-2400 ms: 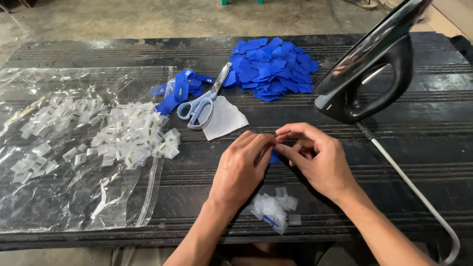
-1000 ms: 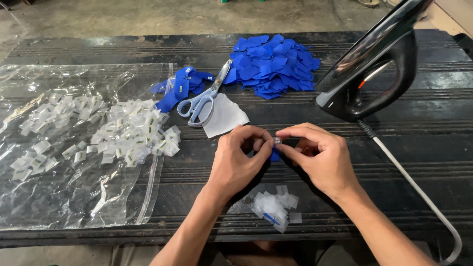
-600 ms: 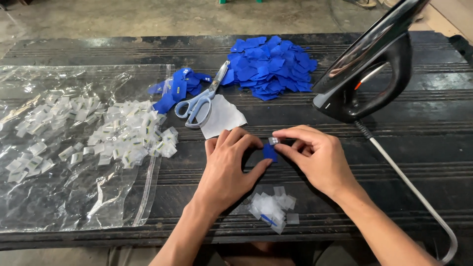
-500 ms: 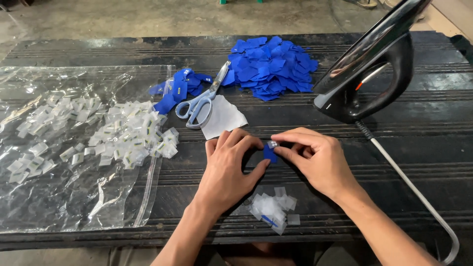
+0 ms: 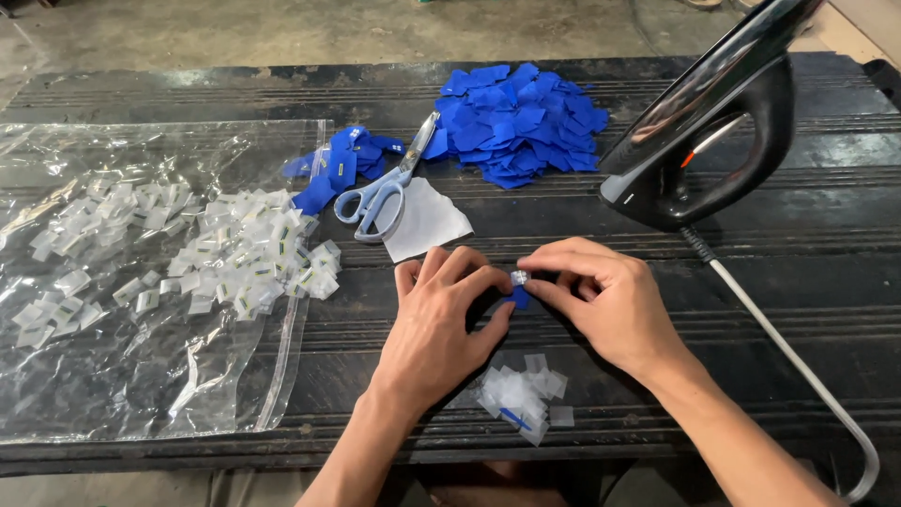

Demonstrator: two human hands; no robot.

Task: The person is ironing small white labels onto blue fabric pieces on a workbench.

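My left hand (image 5: 441, 329) and my right hand (image 5: 605, 300) meet over the dark slatted table (image 5: 788, 282). Between their fingertips they pinch a small blue piece (image 5: 519, 297) with a tiny clear packet (image 5: 518, 278) at its top. The left hand lies palm down, its thumb under the piece. Just below the hands sits a small heap of clear packets (image 5: 521, 394).
A pile of blue pieces (image 5: 516, 122) lies at the back, a smaller blue bunch (image 5: 338, 164) beside pale-handled scissors (image 5: 385, 192) and a white scrap (image 5: 427, 221). A clear plastic bag (image 5: 113, 376) with several white packets (image 5: 244, 253) covers the left. A black iron (image 5: 713, 122) with cord (image 5: 798, 361) stands right.
The left hand has flattened onto the table with its fingers spread over the blue piece. The right hand has kept its pinch and barely moved.
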